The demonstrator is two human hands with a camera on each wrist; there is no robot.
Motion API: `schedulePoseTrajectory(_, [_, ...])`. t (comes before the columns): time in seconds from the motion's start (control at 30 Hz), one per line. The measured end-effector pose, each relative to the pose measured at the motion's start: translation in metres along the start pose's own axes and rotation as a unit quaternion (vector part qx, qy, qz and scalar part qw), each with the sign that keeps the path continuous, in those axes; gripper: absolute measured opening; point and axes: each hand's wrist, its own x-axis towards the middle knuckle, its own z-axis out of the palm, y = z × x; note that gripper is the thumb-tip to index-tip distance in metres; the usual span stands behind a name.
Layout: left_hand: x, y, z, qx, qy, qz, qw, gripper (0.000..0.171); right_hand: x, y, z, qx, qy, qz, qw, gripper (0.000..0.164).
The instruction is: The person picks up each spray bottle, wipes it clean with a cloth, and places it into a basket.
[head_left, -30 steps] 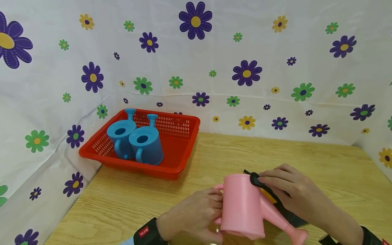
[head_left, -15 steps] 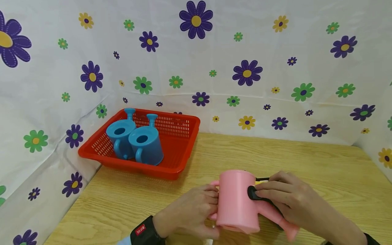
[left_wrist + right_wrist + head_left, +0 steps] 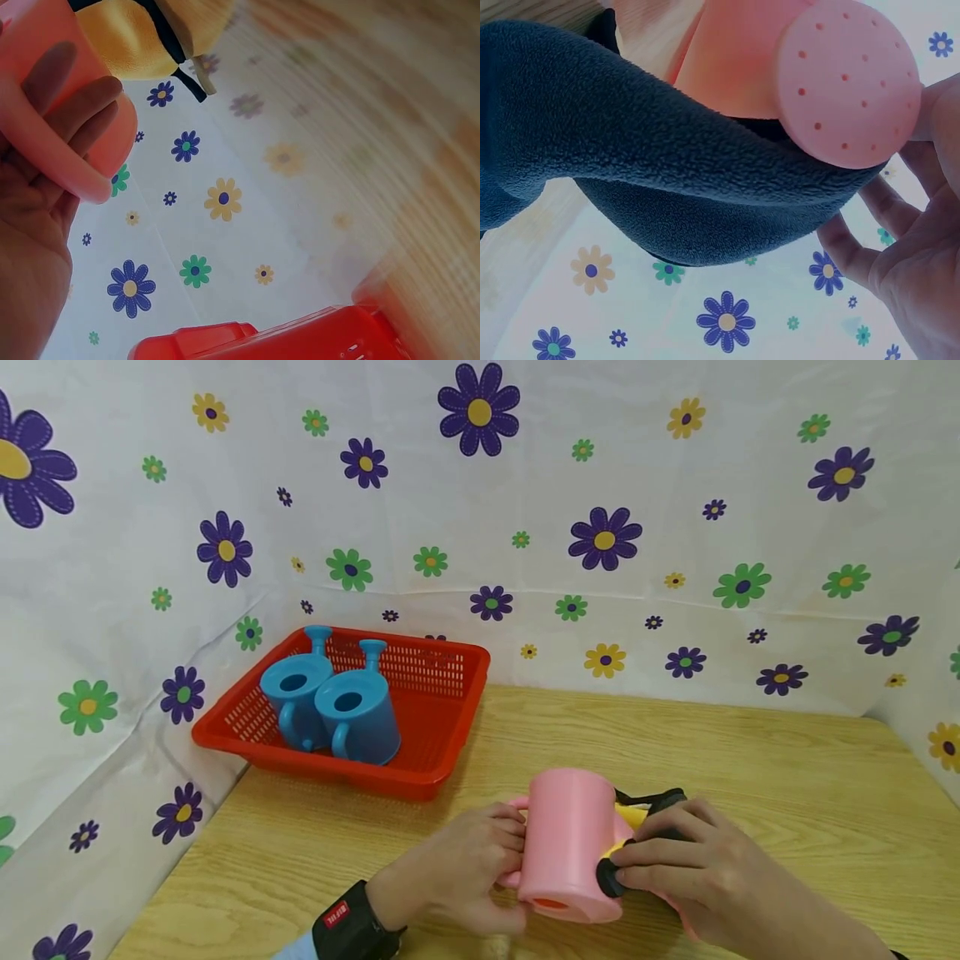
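A pink toy watering can (image 3: 566, 835) is held above the wooden table, its base edge turned toward me. My left hand (image 3: 472, 868) grips it by the handle (image 3: 45, 142), with the fingers passing through the loop in the left wrist view. In my right hand (image 3: 720, 877) is a cloth, dark grey on one side and yellow on the other (image 3: 127, 37). The fingers press a dark fold of it against the can's lower right side. Seen from the right wrist, the dark cloth (image 3: 667, 150) drapes beside the perforated sprinkler head (image 3: 847, 82). In the head view that head is mostly hidden behind my right hand.
A red plastic basket (image 3: 420, 781) stands at the back left, with two blue watering cans (image 3: 363, 727) upright inside its left half. The wooden table (image 3: 750, 760) meets a flower-printed sheet (image 3: 525, 493) at the back and sides.
The cloth under my right fingers has slid from the can's upper right edge down to its lower right side. The can and my left hand have shifted slightly left and away from me.
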Motion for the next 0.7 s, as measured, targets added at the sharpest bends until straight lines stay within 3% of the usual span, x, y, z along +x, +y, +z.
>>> schedulePoseTrajectory(0.3, [-0.0030,-0.0018,-0.0003,-0.040,-0.001,-0.018,0.9991,0.021,-0.0032,-0.0055,-0.0039,0.028,-0.046,-0.002,0.999,0.026])
schedulePoseTrajectory(0.43, [-0.0027,-0.0027,-0.0011,-0.028,0.002,-0.009,0.9996,0.022,-0.0037,-0.0048,-0.0067,0.015,-0.066,0.012,0.998,0.018])
schedulePoseTrajectory(0.53, [-0.0030,-0.0021,-0.0010,-0.004,0.008,0.008,0.9999,0.022,-0.0029,-0.0033,-0.0057,-0.011,-0.054,0.008,0.998,0.018])
schedulePoseTrajectory(0.6, [-0.0030,-0.0012,-0.0007,0.013,0.015,0.021,0.9996,0.022,-0.0029,-0.0019,-0.0033,-0.028,-0.035,0.003,0.999,0.031])
schedulePoseTrajectory(0.7, [-0.0033,0.0002,-0.0004,0.023,0.023,0.032,0.9989,0.024,-0.0043,0.0017,0.0005,-0.047,-0.006,-0.003,0.999,0.035])
